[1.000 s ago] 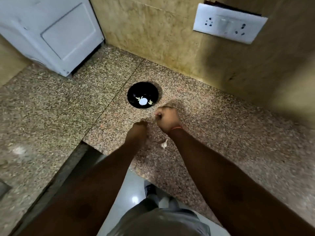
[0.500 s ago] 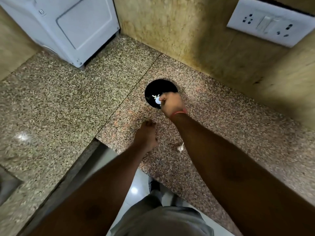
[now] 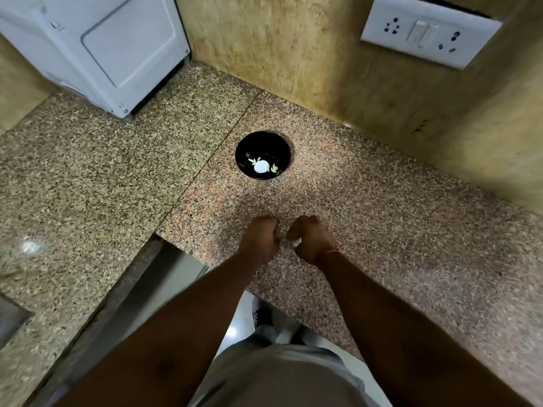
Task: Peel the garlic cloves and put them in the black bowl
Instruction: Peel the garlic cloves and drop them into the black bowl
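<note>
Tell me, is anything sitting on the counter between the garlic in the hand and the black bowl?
No, nothing visible blocks the way. The right hand pinches a garlic clove near the counter's front edge, and only bare granite counter lies between it and the black bowl farther back. The left hand sits beside it, not in the path.

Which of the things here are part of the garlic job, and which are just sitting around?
In the job:
- black bowl, with peeled cloves inside
- garlic piece held in the right hand
- left hand, curled close beside it

Just there:
- white appliance
- wall socket plate
- granite counter
</note>
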